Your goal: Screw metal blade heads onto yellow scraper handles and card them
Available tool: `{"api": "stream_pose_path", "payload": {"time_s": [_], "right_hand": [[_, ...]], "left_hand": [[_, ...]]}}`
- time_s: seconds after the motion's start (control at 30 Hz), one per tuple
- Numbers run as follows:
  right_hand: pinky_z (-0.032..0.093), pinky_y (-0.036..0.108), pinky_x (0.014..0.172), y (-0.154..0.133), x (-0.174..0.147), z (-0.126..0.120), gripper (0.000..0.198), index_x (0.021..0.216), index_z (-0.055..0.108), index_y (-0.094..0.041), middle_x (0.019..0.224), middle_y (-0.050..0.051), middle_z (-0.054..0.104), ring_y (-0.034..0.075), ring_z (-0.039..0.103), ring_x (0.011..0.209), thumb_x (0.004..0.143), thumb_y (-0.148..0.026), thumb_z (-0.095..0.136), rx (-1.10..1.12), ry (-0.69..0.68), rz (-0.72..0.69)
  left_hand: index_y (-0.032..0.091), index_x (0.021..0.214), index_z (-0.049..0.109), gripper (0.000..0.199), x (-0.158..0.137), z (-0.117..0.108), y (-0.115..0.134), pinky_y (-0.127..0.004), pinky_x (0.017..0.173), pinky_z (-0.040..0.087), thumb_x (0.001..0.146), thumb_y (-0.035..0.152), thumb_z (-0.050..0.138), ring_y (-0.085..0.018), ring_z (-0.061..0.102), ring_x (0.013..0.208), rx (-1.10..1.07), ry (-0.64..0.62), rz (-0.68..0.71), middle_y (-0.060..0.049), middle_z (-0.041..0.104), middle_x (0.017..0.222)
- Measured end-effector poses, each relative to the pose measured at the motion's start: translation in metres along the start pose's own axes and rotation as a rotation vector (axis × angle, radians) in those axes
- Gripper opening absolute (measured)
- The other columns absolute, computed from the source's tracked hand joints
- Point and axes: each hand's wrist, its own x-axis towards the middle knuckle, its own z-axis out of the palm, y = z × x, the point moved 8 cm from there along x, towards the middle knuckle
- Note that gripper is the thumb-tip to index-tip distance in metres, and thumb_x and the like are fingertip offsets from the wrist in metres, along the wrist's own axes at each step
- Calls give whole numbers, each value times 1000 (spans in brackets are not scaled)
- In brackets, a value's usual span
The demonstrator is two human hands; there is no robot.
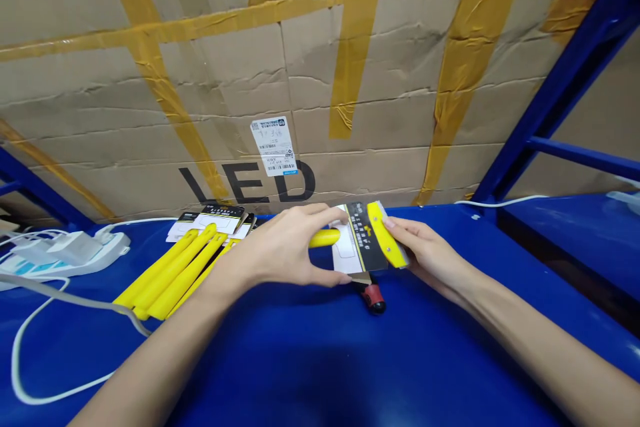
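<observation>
Handling one yellow-handled tool (pixel 325 237), w/ a printed card (pixel 360 240) between handle & yellow head (pixel 386 236), looks like the current step: it's over the blue surface (pixel 310 360), R hand (pixel 430 250) pinching the head, L hand (pixel 285 243) curved wide about the card, can't tell if gripping. Next move prob. calls for a steady R pinch & L fingertips squared to the card's edges.

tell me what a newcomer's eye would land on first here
Probably the bright yellow tool with a black-and-white printed card, at centre between the left hand and the right hand. Next, the long yellow handles lying to the left on the blue tabletop, then the large black LED letters on the brown cardboard behind.
</observation>
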Motion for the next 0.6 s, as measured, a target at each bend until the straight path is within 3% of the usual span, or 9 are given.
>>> {"api": "stream_pose_path", "payload": {"time_s": [0.2,0.33,0.4,0.5,0.6], "right_hand": [[53,28,63,-24,-1,-26,36,88,68,-21,79,6,74,17,67,69,83,-56,71,-120,47,-168],[54,30,66,-35,1,-53,33,84,70,-22,76,5,73,18,65,67,85,-55,69,-195,76,-226],[55,31,66,-33,4,-75,30,85,71,-22,78,6,73,20,66,68,85,-52,70,-179,139,-173],[55,33,61,-29,6,-115,23,94,72,-20,82,10,75,22,67,68,88,-41,66,-113,320,-86],[57,35,61,-41,4,-136,20,97,69,-24,87,9,75,21,66,66,94,-38,55,-124,400,-170]], "left_hand": [[29,123,61,65,-13,-23,-33,-33,77,49,70,66,73,-25,65,94,-23,-80,-200,-2,70,99],[28,119,62,60,-16,-17,-50,-30,76,49,71,60,75,-21,66,91,-171,-197,-236,-1,71,101],[28,119,61,59,-18,-12,-60,-29,75,50,71,60,75,-21,66,90,-199,-235,-273,-2,72,102],[27,119,63,61,-20,-14,-75,-29,71,50,70,62,74,-21,68,84,-159,-173,-328,-3,73,100],[26,121,63,64,-16,-18,-79,-31,70,51,71,65,72,-22,68,80,-117,-31,-362,-5,74,102]]}}
